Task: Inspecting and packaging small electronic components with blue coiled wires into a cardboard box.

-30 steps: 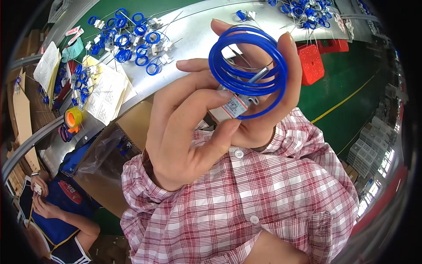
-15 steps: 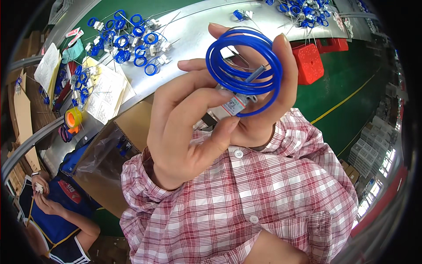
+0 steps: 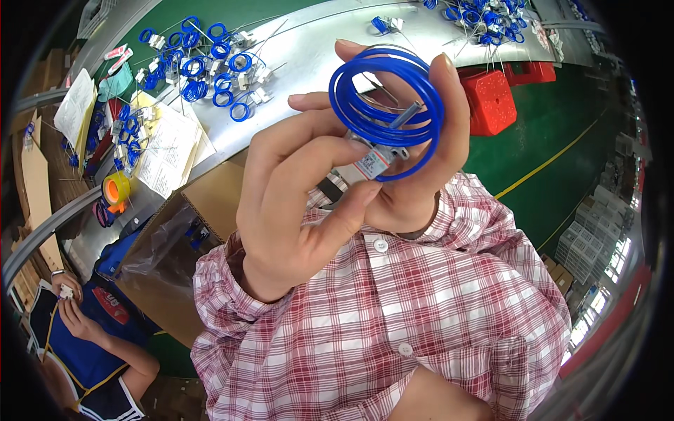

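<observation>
Raised before my chest is a small thermostat [image 3: 370, 163], a pale block with a printed label and a metal bracket. Its blue capillary tube [image 3: 351, 125] is wound in several loops above the block, and a short grey metal end [image 3: 406, 114] shows inside the coil. My left hand [image 3: 295, 189] pinches the block between thumb and fingers. Around the far and right side of the coil curls my right hand [image 3: 439, 133], its thumb and fingers closed about the loops; part of its palm is hidden behind them.
Many similar blue-coiled thermostats [image 3: 223, 81] lie on the metal table [image 3: 309, 56], with another heap [image 3: 488, 21] at far right. Papers [image 3: 168, 151], a yellow tape roll [image 3: 116, 188], a cardboard box [image 3: 210, 189] and a red stool [image 3: 491, 102] stand around. At lower left a co-worker's hands [image 3: 76, 312] hold a small white part.
The coil and my right hand have shifted slightly left, and the block has turned a little in my left fingers. The co-worker's hands and white part have moved slightly up.
</observation>
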Available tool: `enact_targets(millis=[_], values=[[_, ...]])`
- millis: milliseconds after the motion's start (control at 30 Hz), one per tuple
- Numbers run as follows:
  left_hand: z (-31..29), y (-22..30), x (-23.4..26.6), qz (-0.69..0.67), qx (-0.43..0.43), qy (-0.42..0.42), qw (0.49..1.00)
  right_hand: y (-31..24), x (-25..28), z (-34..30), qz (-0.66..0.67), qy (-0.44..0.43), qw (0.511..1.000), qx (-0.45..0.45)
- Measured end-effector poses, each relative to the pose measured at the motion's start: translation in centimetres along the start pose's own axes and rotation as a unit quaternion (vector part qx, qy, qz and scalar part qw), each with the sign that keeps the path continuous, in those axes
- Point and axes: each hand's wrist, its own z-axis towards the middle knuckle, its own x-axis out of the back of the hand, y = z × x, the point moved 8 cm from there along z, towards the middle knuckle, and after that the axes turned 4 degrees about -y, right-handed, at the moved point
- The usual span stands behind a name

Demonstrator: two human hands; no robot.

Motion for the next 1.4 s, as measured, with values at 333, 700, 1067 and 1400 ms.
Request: enact_targets(millis=[333,700,1067,1400], values=[[-0.1,-0.8,0.6,-0.029,-0.020,0.075,0.997,0.3,-0.1,0.7,0.017,-0.024,1.000,-0.010],[-0.1,-0.9,0.1,-0.010,-0.010,-0.005,1.000,0.6,-0.2,0.1,0.014,-0.011,0.999,-0.050],[0.1,-1.2,0.0,0.007,-0.013,-0.020,1.000,1.4,-0.3,-0.2,-0.016,-0.021,0.997,-0.067],[0.3,-2.1,1.1,-0.061,0.014,0.048,0.997,1.5,-0.2,0.1,-0.010,-0.028,0.998,-0.049]])
